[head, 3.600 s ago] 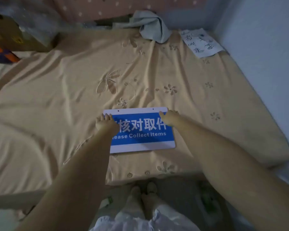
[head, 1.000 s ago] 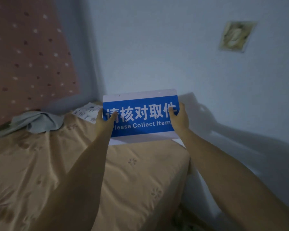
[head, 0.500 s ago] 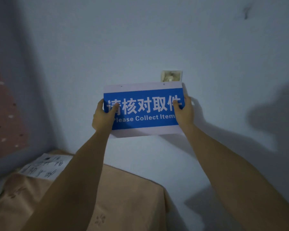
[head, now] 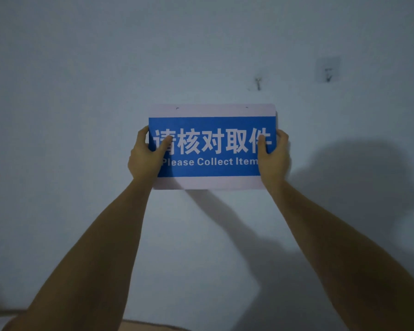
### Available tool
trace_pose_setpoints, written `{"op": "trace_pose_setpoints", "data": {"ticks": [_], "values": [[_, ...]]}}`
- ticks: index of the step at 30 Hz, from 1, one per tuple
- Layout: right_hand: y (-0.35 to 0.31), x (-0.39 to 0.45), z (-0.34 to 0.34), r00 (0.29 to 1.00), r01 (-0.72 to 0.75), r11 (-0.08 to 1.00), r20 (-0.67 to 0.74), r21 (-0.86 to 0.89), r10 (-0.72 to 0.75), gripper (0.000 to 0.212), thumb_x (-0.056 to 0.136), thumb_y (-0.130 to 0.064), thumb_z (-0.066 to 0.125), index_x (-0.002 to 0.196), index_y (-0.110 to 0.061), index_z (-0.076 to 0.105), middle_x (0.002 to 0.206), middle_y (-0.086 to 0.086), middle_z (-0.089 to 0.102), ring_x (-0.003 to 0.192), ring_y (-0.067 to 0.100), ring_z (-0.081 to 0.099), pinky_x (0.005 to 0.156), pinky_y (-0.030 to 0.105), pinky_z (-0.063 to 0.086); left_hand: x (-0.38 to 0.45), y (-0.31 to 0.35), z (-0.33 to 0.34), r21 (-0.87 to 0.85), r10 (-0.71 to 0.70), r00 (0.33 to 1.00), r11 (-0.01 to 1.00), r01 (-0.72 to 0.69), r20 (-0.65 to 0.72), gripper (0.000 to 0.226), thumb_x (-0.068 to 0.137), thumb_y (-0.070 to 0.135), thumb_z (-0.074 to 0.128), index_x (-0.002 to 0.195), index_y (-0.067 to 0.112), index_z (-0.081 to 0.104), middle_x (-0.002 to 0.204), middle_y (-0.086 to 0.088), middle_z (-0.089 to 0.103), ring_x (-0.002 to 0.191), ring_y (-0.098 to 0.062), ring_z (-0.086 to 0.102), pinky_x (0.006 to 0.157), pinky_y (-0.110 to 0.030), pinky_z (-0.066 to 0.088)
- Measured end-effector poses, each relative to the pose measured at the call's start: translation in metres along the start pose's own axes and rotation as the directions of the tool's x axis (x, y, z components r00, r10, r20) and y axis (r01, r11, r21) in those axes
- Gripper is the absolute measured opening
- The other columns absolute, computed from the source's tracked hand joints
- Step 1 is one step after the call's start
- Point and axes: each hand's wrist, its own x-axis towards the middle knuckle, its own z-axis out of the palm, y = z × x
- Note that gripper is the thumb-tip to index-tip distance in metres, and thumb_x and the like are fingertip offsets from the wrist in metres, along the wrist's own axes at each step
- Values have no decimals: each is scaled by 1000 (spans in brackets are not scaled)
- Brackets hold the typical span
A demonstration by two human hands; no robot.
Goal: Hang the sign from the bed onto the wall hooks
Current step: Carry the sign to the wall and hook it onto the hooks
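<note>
I hold a blue and white sign (head: 212,146) reading "Please Collect Items" upright in front of the pale wall. Two small holes sit along its white top strip. My left hand (head: 145,156) grips its left edge, thumb on the face. My right hand (head: 274,157) grips its right edge the same way. Two wall hooks sit above and to the right of the sign: a small metal hook (head: 258,82) just over the sign's right part, and a hook on a clear square pad (head: 328,70) farther right. The sign's top edge is below both hooks.
A strip of the tan bed (head: 139,326) shows at the bottom edge. My arms cast dark shadows on the wall (head: 81,91) to the right and below the sign.
Both hands lifted the sign off the bed and raised it up the wall. My view swung up with it, so the bed dropped out of sight and the two hooks came into view.
</note>
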Motion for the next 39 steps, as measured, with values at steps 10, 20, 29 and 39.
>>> {"op": "trace_pose_setpoints", "data": {"ticks": [10, 20, 29, 39], "values": [[10, 60, -88, 981, 71, 984, -168, -161, -98, 49, 95, -37, 46, 142, -28, 36, 119, 1, 66, 91, 12, 58, 83, 28, 45, -6, 65, 95, -165, 124, 985, 981, -104, 116, 60, 88, 52, 57, 138, 25, 38, 126, -3, 65, 109, -26, 66, 93, -39, 48], [10, 94, -135, 962, 78, 982, -245, -172, -119, 50, 96, -34, 46, 144, -24, 36, 126, 5, 63, 108, 23, 62, 85, 26, 42, -8, 99, 147, -271, 205, 971, 948, -166, 124, 64, 88, 46, 60, 144, 31, 32, 121, -2, 67, 103, -25, 67, 81, -29, 44], [13, 108, -132, 970, 71, 976, -213, -208, -116, 52, 98, -31, 44, 147, -21, 32, 134, 8, 58, 116, 26, 57, 89, 24, 37, 0, 107, 157, -220, 194, 969, 962, -158, 153, 69, 89, 50, 56, 149, 32, 25, 122, -3, 67, 101, -28, 68, 87, -38, 51], [25, 122, -128, 971, 77, 971, -205, -228, -125, 51, 98, -29, 43, 147, -21, 31, 129, 16, 60, 110, 33, 59, 92, 39, 46, 5, 96, 172, -188, 209, 970, 965, -183, 124, 69, 90, 48, 55, 150, 31, 24, 108, -7, 70, 77, -21, 62, 76, -35, 52]]}}
